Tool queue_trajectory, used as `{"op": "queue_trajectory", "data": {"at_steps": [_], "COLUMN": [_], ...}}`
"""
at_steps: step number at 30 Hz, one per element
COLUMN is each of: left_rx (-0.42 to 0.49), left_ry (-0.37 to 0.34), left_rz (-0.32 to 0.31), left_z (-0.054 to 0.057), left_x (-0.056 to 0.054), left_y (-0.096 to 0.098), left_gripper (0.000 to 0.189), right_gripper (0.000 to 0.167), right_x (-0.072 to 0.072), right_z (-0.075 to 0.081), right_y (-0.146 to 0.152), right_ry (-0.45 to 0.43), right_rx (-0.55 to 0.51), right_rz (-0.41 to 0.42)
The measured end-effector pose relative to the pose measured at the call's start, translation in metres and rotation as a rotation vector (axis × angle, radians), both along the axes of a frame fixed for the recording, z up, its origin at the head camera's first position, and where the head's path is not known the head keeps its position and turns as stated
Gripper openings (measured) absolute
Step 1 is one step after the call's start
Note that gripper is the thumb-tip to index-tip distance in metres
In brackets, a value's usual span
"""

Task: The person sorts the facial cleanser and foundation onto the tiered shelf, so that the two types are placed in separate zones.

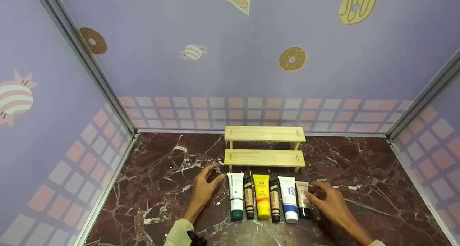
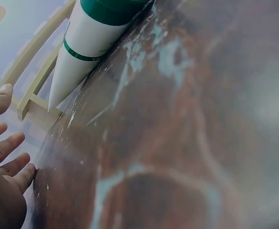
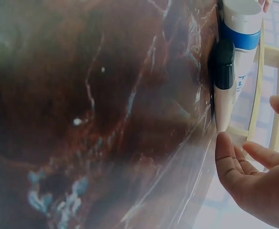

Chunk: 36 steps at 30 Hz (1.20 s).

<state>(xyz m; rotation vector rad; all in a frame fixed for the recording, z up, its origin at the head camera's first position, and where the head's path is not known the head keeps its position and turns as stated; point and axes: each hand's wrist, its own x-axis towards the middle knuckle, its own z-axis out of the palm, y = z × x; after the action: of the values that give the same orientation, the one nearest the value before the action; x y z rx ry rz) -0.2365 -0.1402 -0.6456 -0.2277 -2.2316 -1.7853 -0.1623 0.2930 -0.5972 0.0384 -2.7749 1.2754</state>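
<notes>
Six-wide spread aside, several cosmetic tubes lie side by side in a row. At its left end is a white tube with a green cap (image 1: 236,188); then come a slim black-and-beige tube (image 1: 249,197), a yellow tube (image 1: 262,190), another slim tube (image 1: 275,201) and a white tube with a blue band (image 1: 287,188). A beige BB cream tube with a black cap (image 1: 303,201) ends the row. My left hand (image 1: 204,186) is beside the green-capped tube, fingers spread, holding nothing. My right hand (image 1: 330,203) is at the BB cream, its thumb overlapping that tube in the head view, fingers relaxed.
Just behind the row stands a two-step wooden rack (image 1: 265,157), with nothing on either step. Dark red marbled tabletop (image 1: 161,188) surrounds everything. Purple patterned panels (image 1: 237,77) enclose the table at the back and both sides.
</notes>
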Motion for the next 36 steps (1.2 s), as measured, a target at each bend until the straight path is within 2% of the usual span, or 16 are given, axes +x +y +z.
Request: {"op": "queue_trajectory", "data": {"at_steps": [6,13,25,32,36], "left_rx": [-0.103,-0.188,-0.232,-0.207,-0.214], "left_ry": [-0.001,-0.022,-0.061,-0.059,-0.061], "left_rz": [0.021,-0.026,-0.061,-0.08,-0.083], "left_z": [0.0,0.001,-0.002,0.0,-0.001], "left_x": [-0.003,-0.014,-0.033,-0.038,-0.042], "left_y": [0.002,0.005,0.01,0.013,0.014], "left_gripper": [0.054,0.067,0.072,0.082,0.084], "right_gripper": [0.048,0.056,0.063,0.063,0.062], "right_x": [0.001,-0.001,0.0,-0.001,-0.003], "right_z": [-0.005,-0.009,-0.015,-0.018,-0.018], "right_y": [-0.001,-0.003,-0.005,-0.009,-0.011], "right_ry": [-0.032,-0.066,-0.093,-0.092,-0.064], "right_rx": [-0.017,-0.007,-0.014,-0.026,0.008], "right_rz": [-0.004,-0.009,-0.033,-0.048,-0.052]}}
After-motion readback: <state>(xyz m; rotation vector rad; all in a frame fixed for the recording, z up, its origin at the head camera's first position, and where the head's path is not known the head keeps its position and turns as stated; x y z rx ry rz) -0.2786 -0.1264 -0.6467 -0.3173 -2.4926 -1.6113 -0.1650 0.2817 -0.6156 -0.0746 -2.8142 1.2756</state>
